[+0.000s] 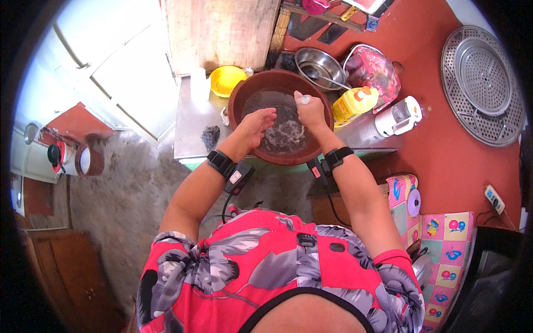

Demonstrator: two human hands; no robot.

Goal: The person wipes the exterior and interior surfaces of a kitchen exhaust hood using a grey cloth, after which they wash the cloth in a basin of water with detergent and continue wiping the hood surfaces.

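A round reddish-brown basin (239,96) stands on the metal-topped counter, with dark, foamy water (285,135) in it. My left hand (259,125) is over the basin's left part, fingers apart and holding nothing that shows. Over the right part, my right hand (310,109) has its fingers curled in, with a small whitish thing or foam (305,99) at them; what the hand encloses is hidden. Dark scouring mesh (210,137) lies on the counter left of the basin. A yellow bowl (228,79) stands behind the basin's left side.
Right of the basin are a steel bowl (320,62) with a ladle, a yellow bottle (352,106), a floral bag (372,75) and a white-lidded container (397,117). A wooden board (220,35) stands behind. Metal steamer trays (483,83) are against the red wall.
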